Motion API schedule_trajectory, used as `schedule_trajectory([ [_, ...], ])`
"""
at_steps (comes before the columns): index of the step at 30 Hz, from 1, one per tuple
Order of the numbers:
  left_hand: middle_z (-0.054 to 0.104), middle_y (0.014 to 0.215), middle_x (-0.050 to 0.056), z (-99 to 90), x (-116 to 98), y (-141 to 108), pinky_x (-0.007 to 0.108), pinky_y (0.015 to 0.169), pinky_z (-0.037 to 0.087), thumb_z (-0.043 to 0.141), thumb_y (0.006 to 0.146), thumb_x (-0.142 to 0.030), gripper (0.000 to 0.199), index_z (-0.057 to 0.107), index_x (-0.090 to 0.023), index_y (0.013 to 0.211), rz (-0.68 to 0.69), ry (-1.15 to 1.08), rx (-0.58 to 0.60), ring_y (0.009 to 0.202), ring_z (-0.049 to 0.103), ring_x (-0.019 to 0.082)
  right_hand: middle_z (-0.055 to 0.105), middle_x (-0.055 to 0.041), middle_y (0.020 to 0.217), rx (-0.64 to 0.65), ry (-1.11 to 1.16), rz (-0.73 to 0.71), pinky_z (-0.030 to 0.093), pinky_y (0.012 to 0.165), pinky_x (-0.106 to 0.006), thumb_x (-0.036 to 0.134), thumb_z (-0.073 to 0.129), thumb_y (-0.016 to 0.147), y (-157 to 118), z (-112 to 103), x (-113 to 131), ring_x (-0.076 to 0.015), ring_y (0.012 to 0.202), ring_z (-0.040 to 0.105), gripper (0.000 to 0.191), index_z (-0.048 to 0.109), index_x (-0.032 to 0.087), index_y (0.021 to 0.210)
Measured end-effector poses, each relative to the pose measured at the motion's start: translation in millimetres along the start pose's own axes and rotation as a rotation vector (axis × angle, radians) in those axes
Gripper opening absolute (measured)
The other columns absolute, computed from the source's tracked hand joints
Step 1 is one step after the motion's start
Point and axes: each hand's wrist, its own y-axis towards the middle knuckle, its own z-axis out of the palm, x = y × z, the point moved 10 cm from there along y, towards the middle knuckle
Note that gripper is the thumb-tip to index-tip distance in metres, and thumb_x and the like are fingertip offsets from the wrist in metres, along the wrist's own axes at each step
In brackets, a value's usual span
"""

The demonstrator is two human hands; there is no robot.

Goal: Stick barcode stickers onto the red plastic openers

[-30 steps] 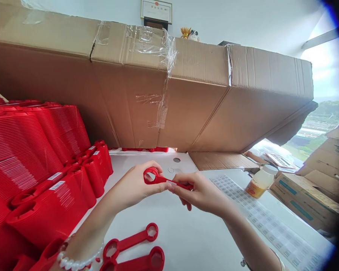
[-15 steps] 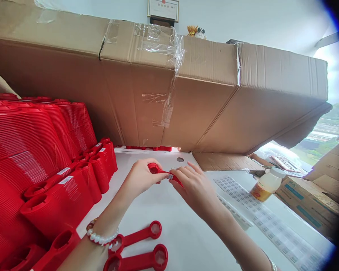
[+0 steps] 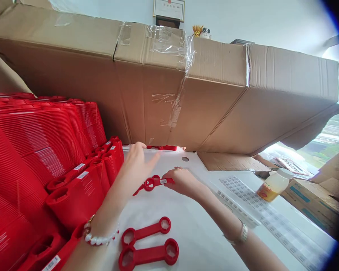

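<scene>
My left hand [image 3: 135, 163], a little blurred, hangs above the white table with thumb and fingers apart and nothing in it. The closed fingers of my right hand [image 3: 182, 181] grip one end of a red plastic piece with a ring at each end [image 3: 155, 182]. It has a small white label on its bar. Another red part shows just left of it, partly behind my left wrist. Nearer to me, two similar red double-ring pieces [image 3: 149, 256] lie side by side on the table.
Tall stacks of red pieces [image 3: 81, 195], some with white labels, fill the left side. A big cardboard box [image 3: 158, 101] leans over the back. To the right lie label sheets [image 3: 254, 203], a jar with yellow contents [image 3: 274, 186] and a carton [image 3: 307, 199].
My left hand has let go of the red piece and moved up and away from it, its fingers spreading. The right hand keeps hold of the piece. The view has shifted slightly left.
</scene>
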Motion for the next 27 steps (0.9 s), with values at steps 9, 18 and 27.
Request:
schedule_trajectory([
  [9,0.071,0.113,0.003,-83.7,-15,-29,0.034,0.092,0.050,0.063,0.090,-0.048,0.024,0.062,-0.025,0.094,0.033,-0.230,-0.256,0.115,0.063,0.024,0.073,-0.0064,0.108,0.324,0.000,-0.112,0.053,0.096,-0.044,0.036,0.065,0.098,86,63,31,-0.0216,0.102,0.067,0.021,0.072,0.018,0.105],
  [18,0.072,0.108,0.000,-104.7,-2,-27,0.037,0.088,0.050,0.062,0.090,-0.054,0.028,0.064,-0.027,0.096,0.005,-0.256,-0.222,0.103,0.067,0.024,0.066,-0.0093,0.125,0.422,-0.021,-0.042,0.055,0.095,-0.046,0.036,0.065,0.098,97,88,17,-0.0242,0.110,0.065,0.028,0.067,0.019,0.120],
  [27,0.069,0.090,-0.005,-143.5,-43,-73,0.023,0.077,0.054,0.063,0.094,-0.029,0.005,0.063,-0.026,0.091,0.374,-0.463,-0.495,0.085,0.067,0.012,0.065,-0.0118,0.139,0.224,0.156,-0.147,0.036,0.117,-0.049,0.029,0.076,0.085,81,49,37,-0.0306,0.132,0.057,0.044,0.067,0.023,0.128],
])
